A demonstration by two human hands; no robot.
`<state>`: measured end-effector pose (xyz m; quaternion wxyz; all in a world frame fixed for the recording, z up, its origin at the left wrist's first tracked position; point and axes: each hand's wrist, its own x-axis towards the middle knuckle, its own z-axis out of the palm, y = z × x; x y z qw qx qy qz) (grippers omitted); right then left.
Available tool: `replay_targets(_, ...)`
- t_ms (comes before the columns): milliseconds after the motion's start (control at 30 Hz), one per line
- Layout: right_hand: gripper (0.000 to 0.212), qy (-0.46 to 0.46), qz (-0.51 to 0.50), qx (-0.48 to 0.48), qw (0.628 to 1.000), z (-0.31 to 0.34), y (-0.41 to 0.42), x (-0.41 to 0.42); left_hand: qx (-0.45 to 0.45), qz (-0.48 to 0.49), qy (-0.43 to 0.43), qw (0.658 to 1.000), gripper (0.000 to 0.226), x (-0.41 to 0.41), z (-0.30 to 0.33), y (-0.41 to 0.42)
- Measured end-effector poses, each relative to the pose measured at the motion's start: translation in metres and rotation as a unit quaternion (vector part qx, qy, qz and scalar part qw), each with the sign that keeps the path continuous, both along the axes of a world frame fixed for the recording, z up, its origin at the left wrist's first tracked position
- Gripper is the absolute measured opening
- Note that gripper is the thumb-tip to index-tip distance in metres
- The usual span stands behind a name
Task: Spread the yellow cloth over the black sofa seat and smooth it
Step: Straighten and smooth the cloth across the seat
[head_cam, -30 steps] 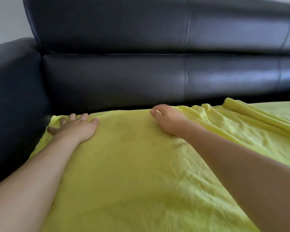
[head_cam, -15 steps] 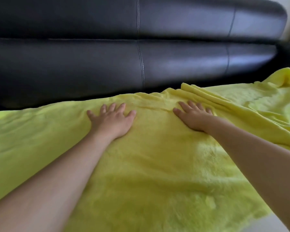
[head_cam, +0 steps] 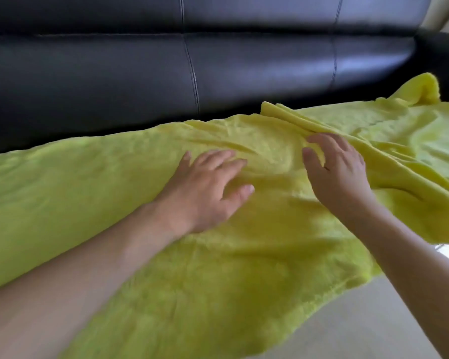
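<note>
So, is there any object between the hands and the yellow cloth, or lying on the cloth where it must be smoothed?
Nothing visible. The left hand and right hand are directly over the yellow cloth, both open. Only the cloth's own folds remain, bunched beyond the right hand near the black sofa backrest.

One yellow cloth lies across the scene from left to right, with one raised fold at its far right part and one bunched corner at the far right. One black sofa fills the far side, its backrest showing two stitched seams. Two bare hands are on the cloth: one left hand and one right hand.
</note>
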<state>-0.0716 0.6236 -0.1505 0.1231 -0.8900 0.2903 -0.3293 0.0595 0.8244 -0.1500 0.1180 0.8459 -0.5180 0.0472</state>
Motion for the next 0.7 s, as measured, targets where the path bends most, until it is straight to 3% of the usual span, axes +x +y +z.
replay_targets(100, 0.046, -0.031, -0.141, 0.093, 0.985, -0.025, 0.002, -0.046, 0.136, 0.017, 0.028, 0.990, 0.075, -0.013, -0.010, -0.011)
replay_targets(200, 0.042, -0.010, -0.196, 0.152, 0.969, -0.038, 0.000, -0.058, 0.121, 0.083, 0.026, 0.989, 0.072, -0.005, -0.006, -0.035)
replay_targets(367, 0.048, -0.141, -0.277, 0.228, 0.923, -0.031, 0.005, -0.091, 0.110, 0.035, 0.041, 0.992, 0.073, -0.032, -0.006, -0.099)
replay_targets(433, 0.055, -0.208, -0.358, 0.315, 0.854, -0.029, 0.010, -0.106, 0.126, 0.039, 0.042, 0.990, 0.074, -0.035, -0.010, -0.113)
replay_targets(500, 0.061, -0.256, -0.432, 0.476, 0.722, -0.034, 0.012, -0.118, 0.111, 0.059, 0.034, 0.991, 0.070, -0.036, -0.009, -0.122)
replay_targets(567, 0.061, -0.326, -0.388, 0.622, 0.597, -0.042, 0.017, -0.125, 0.062, 0.064, 0.000, 0.996, 0.053, -0.034, -0.003, -0.129)
replay_targets(600, 0.052, -0.341, -0.341, 0.663, 0.572, -0.046, 0.020, -0.126, 0.037, 0.055, -0.014, 0.998, 0.040, -0.031, 0.001, -0.131)
replay_targets(700, 0.022, -0.309, -0.231, 0.718, 0.579, -0.049, 0.025, -0.126, 0.013, 0.001, -0.028, 1.000, 0.016, -0.030, 0.009, -0.136)
